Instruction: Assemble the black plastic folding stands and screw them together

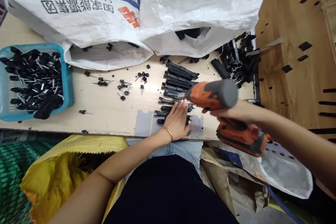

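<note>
My right hand (223, 112) is wrapped round the grip of an orange and grey cordless drill (207, 94). The drill's nose points left, over a row of long black plastic parts (181, 71) laid side by side on the table. My left hand (177, 120), a gold bangle on its wrist, lies flat with fingers stretched out across the nearer parts of that row. Its fingertips are close to the drill's tip. Whether the tip touches a part I cannot tell. Grey flat pieces (143, 122) lie at the table's front edge, partly under my left hand.
A blue basket (68, 84) full of black-headed pieces with metal shafts stands at the left. More such pieces (124, 85) lie loose on the table (110, 115). White woven sacks (202, 0) fill the back, with a black parts heap (237, 59) at right. A yellow sack (60, 171) hangs below.
</note>
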Available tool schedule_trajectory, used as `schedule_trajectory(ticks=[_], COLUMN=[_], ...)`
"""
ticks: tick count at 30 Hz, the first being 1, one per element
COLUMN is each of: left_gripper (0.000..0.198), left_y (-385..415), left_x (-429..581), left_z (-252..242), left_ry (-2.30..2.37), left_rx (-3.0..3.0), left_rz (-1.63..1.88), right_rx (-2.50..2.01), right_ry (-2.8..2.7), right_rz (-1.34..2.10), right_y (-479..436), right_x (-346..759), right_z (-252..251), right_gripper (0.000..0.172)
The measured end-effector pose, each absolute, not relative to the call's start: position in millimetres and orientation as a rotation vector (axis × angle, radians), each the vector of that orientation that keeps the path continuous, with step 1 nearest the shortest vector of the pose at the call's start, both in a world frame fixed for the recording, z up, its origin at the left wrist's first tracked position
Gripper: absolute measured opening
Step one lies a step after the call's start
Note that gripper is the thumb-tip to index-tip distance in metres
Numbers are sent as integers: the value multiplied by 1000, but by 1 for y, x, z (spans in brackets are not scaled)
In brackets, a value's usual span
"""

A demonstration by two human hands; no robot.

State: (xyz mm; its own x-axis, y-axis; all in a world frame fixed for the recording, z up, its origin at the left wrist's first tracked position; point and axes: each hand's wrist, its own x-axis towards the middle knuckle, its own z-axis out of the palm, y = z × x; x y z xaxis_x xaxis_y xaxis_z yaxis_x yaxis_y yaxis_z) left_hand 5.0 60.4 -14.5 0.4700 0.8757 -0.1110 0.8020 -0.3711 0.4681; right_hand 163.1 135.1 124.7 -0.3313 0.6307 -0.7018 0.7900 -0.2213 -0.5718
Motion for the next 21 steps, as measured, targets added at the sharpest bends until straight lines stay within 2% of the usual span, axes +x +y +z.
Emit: schedule_trajectory(ticks=[4,8,13,17,21], left_gripper=[57,55,54,54,54], left_y=[151,223,229,223,225], left_x=[0,5,6,4,2], left_z=[-11,-38,-56,-52,-51], left_ry=[1644,1711,1651,1610,1614], left_rx=[2305,2301,2346,2349,2320], left_rz=[238,201,171,140,134], right_rx=[2046,1956,1808,1738,1798], right_ry=[1621,1683,1636,1571,1587], right_rz=[-1729,-1654,-1505,-1463,-1474], right_y=[186,226,254,264,253], right_x=[195,194,183,178,169], right_z=[129,112,100,99,102], right_gripper=[27,25,30,24,34])
